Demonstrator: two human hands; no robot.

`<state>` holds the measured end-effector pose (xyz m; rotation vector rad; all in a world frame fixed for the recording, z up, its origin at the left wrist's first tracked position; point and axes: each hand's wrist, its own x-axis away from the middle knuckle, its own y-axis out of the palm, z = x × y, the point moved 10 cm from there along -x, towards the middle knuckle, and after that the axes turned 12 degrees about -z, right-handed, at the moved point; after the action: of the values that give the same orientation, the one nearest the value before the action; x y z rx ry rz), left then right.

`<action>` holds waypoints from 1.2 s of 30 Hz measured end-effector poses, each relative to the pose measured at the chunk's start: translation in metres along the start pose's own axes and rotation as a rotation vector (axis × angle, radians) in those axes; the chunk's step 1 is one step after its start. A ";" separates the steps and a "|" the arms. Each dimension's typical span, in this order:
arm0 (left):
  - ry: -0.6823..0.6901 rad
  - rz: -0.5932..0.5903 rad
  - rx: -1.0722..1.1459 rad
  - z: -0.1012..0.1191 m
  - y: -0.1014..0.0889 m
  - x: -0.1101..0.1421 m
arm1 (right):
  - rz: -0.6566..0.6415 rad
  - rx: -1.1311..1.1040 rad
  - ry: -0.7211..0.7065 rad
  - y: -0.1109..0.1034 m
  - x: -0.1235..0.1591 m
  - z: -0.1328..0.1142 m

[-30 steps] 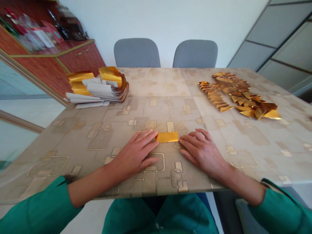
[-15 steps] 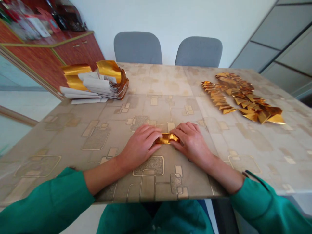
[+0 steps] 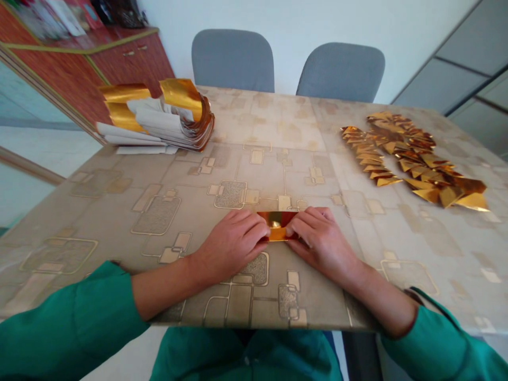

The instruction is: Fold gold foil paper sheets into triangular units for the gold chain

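Between my two hands, just above or on the patterned tabletop, is a piece of gold foil paper (image 3: 280,233) with a fold along its length. My left hand (image 3: 238,238) grips its left end, fingers on top and thumb beneath. At the right end my right hand (image 3: 319,238) pinches the same paper in a like manner. Its shiny middle shows between the fingertips, while both ends are hidden by my hands.
A stack of gold and white paper sheets (image 3: 159,124) lies at the back left of the table (image 3: 278,169). On the right sit chains of folded gold paper pieces (image 3: 416,159). Two grey chairs (image 3: 234,61) stand behind the table, with a red-brown cabinet (image 3: 130,63) to the left.
The gold paper now shows a wider, flatter face with a lengthwise fold; before, it looked like a narrow roll. My hands stay at its ends. The view has shifted slightly.
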<state>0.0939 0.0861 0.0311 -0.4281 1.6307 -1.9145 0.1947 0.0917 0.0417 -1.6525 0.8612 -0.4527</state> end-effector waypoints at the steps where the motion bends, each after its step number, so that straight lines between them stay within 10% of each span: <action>1: 0.008 -0.014 0.015 0.001 0.001 0.000 | -0.026 -0.014 0.003 0.002 0.000 0.002; 10: -0.020 -0.011 0.085 -0.006 0.003 0.001 | -0.229 -0.229 -0.030 0.011 0.000 0.017; 36: -0.228 0.013 0.139 -0.030 0.001 -0.004 | -0.094 -0.238 0.192 0.016 -0.001 0.045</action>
<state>0.0795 0.1123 0.0250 -0.5545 1.3426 -1.8799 0.2205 0.1215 0.0145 -1.8964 1.0128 -0.5996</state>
